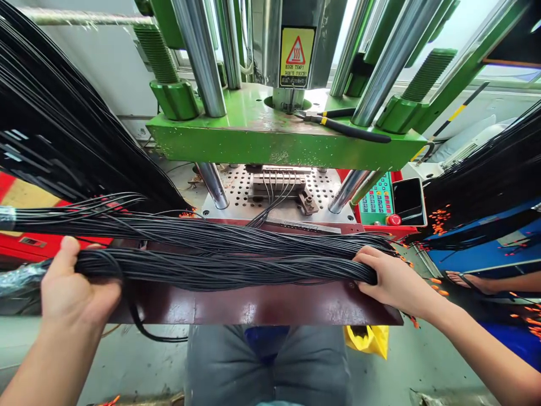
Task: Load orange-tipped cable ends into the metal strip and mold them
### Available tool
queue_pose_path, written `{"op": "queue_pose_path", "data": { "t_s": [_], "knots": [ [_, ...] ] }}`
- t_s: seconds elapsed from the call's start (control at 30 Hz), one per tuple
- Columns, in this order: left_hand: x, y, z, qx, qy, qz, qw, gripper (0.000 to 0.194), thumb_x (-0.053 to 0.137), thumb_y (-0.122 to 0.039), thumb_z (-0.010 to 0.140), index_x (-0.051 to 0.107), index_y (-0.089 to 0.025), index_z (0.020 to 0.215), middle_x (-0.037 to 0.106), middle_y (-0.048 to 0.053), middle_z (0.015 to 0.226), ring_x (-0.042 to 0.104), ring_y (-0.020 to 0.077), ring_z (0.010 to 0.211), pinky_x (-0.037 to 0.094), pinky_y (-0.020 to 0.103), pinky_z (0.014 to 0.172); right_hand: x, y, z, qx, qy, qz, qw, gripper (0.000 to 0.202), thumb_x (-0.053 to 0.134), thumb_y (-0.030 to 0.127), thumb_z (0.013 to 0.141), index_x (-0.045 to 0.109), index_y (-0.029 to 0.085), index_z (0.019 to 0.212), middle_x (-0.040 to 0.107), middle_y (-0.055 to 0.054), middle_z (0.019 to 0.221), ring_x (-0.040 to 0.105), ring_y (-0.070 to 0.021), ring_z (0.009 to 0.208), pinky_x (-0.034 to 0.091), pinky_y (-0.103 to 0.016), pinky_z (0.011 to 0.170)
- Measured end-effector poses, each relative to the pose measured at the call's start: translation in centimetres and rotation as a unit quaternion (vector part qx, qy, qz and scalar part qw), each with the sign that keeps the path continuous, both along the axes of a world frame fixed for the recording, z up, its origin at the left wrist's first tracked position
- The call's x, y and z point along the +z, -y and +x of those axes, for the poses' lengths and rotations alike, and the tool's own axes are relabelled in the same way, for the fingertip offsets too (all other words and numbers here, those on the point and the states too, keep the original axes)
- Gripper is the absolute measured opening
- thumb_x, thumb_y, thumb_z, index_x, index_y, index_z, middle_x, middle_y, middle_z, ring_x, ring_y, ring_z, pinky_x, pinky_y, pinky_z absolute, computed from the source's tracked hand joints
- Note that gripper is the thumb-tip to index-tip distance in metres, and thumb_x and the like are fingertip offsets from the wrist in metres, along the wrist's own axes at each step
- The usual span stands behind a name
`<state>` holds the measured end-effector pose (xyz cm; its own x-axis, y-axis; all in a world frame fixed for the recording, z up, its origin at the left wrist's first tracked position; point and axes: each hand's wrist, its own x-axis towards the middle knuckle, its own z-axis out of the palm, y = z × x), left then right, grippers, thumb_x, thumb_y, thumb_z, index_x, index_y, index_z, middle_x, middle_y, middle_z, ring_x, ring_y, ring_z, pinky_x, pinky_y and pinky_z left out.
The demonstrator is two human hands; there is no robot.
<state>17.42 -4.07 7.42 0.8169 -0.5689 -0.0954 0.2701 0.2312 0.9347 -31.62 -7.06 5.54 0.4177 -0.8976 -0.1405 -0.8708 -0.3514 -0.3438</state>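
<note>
A thick bundle of black cables [228, 270] lies lengthwise along the dark red bench board [262, 307]. My left hand [78, 287] wraps its left end, thumb up, fingers partly hidden under the cables. Near the other end my right hand [389, 279] grips the same bundle, its fingers curled over the top. A few loose cables hang in a loop beside my left hand. Behind this bundle rests a second bundle of black cables [236, 234], bound at its left end with clear wrap [7, 218].
A green press [279, 144] stands ahead, with pliers [350, 127] on its plate and cables running from a metal mold [276, 183]. A control panel [377, 197] with a red button is at right. Hanging cables [63, 124] flank both sides. Another person's foot [473, 282] shows at right.
</note>
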Motion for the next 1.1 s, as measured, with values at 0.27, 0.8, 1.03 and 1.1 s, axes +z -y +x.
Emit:
{"op": "queue_pose_path", "data": {
  "t_s": [0.27,0.8,1.03,1.1],
  "knots": [
    [-0.2,-5.5,-5.0,0.024,-0.052,-0.069,0.996,0.029,0.070,-0.042,0.071,0.054,-0.019,0.061,0.058,-0.005,0.066,0.059,0.0126,0.063,0.062,0.034,0.067,-2.7,-2.5,-4.5,0.034,-0.027,-0.109,0.993,0.038,0.060,0.041,0.081,0.063,0.033,0.118,0.069,-0.007,0.110,0.065,-0.0336,0.101,0.054,-0.047,0.079],
    [8.2,-10.6,-12.4,-0.166,-0.085,-0.296,0.937,0.031,0.076,-0.026,0.078,0.049,-0.017,0.065,0.049,-0.008,0.061,0.055,0.0062,0.058,0.058,0.024,0.073,4.1,-12.6,27.5,0.109,0.339,-0.270,0.895,0.079,0.054,0.017,0.079,0.020,0.013,0.151,0.060,-0.015,0.131,0.057,-0.0294,0.117,0.047,-0.052,0.100],
    [10.8,-13.0,-13.8,-0.228,-0.145,-0.334,0.903,0.026,0.067,-0.026,0.085,0.049,-0.018,0.069,0.049,-0.007,0.062,0.055,0.0065,0.060,0.058,0.026,0.075,4.9,-11.6,21.7,0.091,0.270,-0.230,0.931,0.060,0.056,0.022,0.075,0.047,0.027,0.134,0.075,-0.002,0.098,0.073,-0.0243,0.075,0.058,-0.033,0.058],
    [12.6,-13.4,-14.4,-0.241,-0.142,-0.353,0.893,0.026,0.066,-0.027,0.086,0.049,-0.019,0.069,0.046,-0.007,0.062,0.055,0.0061,0.060,0.058,0.025,0.076,4.8,-11.0,18.8,0.104,0.240,-0.222,0.939,0.052,0.056,0.027,0.078,0.050,0.030,0.130,0.075,-0.001,0.098,0.074,-0.0239,0.072,0.057,-0.031,0.053]
  ]
}}
